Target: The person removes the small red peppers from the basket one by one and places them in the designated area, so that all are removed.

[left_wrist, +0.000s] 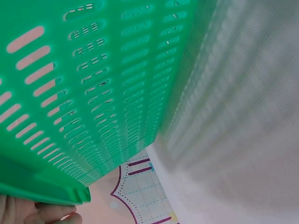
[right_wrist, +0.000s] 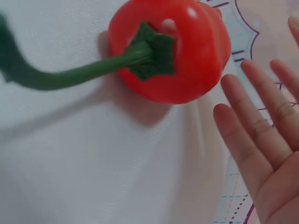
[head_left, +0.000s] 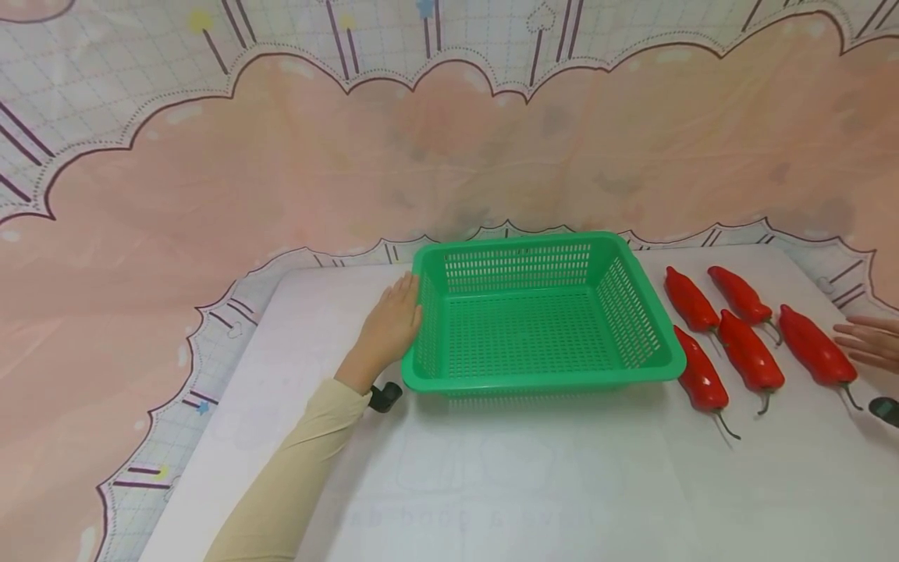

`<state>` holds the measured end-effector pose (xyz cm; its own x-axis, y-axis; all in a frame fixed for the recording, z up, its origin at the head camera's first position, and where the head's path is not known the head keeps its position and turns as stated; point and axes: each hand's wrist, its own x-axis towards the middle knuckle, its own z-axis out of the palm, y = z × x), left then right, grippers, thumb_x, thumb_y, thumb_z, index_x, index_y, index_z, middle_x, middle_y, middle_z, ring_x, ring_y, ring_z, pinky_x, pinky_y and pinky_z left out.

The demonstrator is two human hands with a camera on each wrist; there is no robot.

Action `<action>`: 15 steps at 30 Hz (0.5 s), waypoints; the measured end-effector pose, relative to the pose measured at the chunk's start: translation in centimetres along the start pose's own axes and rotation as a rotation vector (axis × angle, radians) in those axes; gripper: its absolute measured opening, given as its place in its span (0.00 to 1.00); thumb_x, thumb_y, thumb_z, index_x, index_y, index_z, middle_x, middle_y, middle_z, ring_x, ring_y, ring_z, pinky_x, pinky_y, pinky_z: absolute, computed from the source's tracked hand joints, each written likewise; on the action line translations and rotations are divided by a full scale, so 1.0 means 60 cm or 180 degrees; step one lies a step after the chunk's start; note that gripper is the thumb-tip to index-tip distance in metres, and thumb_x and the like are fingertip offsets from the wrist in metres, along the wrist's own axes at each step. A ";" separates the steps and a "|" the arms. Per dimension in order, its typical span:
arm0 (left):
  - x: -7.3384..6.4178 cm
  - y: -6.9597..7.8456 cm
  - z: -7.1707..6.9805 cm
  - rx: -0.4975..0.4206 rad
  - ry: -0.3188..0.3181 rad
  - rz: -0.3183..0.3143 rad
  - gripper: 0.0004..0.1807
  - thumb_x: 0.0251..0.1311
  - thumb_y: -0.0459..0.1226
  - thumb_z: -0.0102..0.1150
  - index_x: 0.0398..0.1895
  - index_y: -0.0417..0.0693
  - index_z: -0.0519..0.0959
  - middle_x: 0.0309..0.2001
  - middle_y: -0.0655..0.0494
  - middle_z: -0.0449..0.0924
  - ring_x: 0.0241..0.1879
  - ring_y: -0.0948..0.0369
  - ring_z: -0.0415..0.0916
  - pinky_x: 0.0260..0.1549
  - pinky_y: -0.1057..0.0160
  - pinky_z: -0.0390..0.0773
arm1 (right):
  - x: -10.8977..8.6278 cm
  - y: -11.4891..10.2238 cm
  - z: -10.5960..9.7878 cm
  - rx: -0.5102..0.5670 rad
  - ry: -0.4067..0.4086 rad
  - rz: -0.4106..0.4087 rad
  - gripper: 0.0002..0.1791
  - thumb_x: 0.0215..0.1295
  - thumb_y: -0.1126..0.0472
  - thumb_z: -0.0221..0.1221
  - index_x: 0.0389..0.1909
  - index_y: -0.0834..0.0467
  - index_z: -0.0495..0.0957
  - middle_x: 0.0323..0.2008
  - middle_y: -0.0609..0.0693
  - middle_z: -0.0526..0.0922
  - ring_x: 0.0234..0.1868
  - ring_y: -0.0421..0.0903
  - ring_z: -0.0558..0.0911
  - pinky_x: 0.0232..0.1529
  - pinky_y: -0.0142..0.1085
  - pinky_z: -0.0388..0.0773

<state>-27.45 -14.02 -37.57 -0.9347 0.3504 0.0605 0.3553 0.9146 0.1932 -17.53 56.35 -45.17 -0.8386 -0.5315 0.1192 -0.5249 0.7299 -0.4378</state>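
Observation:
A green plastic basket [head_left: 544, 382] with slotted sides sits on the white table, nothing in it. My left hand [head_left: 390, 324] rests against its left rim, fingers extended; in the left wrist view the fingertips [left_wrist: 51, 212] show at the rim of the basket [left_wrist: 107, 116]. To the basket's right lie several red peppers with green stems, among them one pepper [head_left: 751, 351] in the middle. At the right edge my right hand [head_left: 871, 342] is beside the outermost pepper [head_left: 815, 347]. The right wrist view shows this hand [right_wrist: 266, 135] with fingers straight, close to a pepper [right_wrist: 187, 60] and holding nothing.
The white table [head_left: 534, 484] reaches in front of the basket. A cloth [head_left: 421, 156] with pink cloud shapes hangs behind and spreads around the sides. Dark wrist devices sit at the left wrist [head_left: 385, 397] and the right wrist [head_left: 886, 410].

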 end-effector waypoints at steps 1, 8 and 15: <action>0.000 0.000 0.000 0.0001 -0.0005 0.0001 0.31 0.71 0.40 0.30 0.72 0.32 0.46 0.74 0.38 0.45 0.74 0.47 0.43 0.73 0.52 0.44 | 0.000 -0.006 -0.002 -0.0229 0.0020 0.0030 0.72 0.31 0.58 0.73 0.74 0.52 0.33 0.74 0.35 0.42 0.68 0.16 0.42 0.69 0.19 0.31; -0.001 -0.001 0.003 -0.0040 0.0069 0.0026 0.31 0.71 0.40 0.31 0.72 0.32 0.47 0.73 0.38 0.45 0.74 0.46 0.44 0.73 0.51 0.45 | 0.006 -0.025 0.022 0.0571 0.0618 0.0252 0.53 0.53 0.61 0.60 0.74 0.57 0.37 0.75 0.46 0.46 0.69 0.23 0.52 0.64 0.12 0.44; 0.001 -0.003 0.005 -0.0031 0.0059 0.0018 0.31 0.71 0.40 0.31 0.72 0.32 0.46 0.74 0.38 0.45 0.74 0.47 0.44 0.73 0.51 0.45 | 0.019 -0.014 0.031 0.1494 0.1041 0.0319 0.34 0.72 0.52 0.30 0.74 0.60 0.37 0.74 0.47 0.49 0.65 0.27 0.60 0.65 0.16 0.53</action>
<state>-27.58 -14.08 -37.92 -0.9328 0.3515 0.0798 0.3604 0.9106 0.2023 -17.78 54.37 -46.31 -0.9215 -0.2546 0.2933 -0.3824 0.4615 -0.8005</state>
